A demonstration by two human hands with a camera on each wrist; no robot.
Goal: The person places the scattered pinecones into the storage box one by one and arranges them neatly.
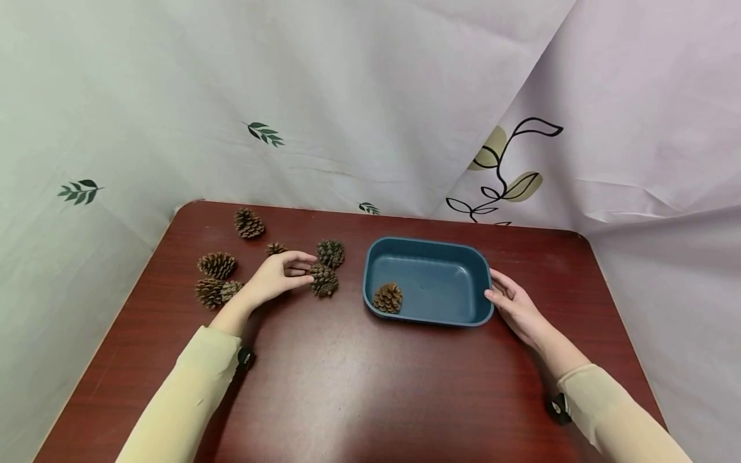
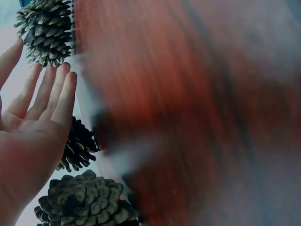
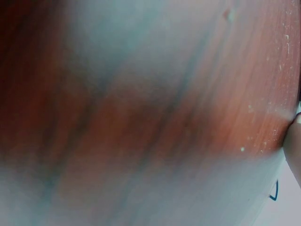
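Observation:
On the table, a brown pine cone point(image 1: 323, 280) lies right at the fingertips of my left hand point(image 1: 278, 276). The thumb and fingers are spread apart toward it; in the left wrist view the long fingers reach straight to the cone point(image 2: 47, 30). A second pine cone point(image 1: 330, 253) lies directly behind it. My right hand point(image 1: 518, 312) holds the right end of a blue plastic box point(image 1: 428, 319), thumb over the rim and fingers along the outer wall. One pine cone point(image 1: 388, 298) sits in the box's near left corner. The right wrist view shows only a sliver of hand.
More pine cones lie on the left of the reddish-brown table point(image 1: 370, 379): one at the back point(image 1: 249, 224), one partly behind the left hand point(image 1: 276, 248), and several by the left edge point(image 1: 217, 264). A white patterned curtain point(image 1: 347, 128) hangs behind the table.

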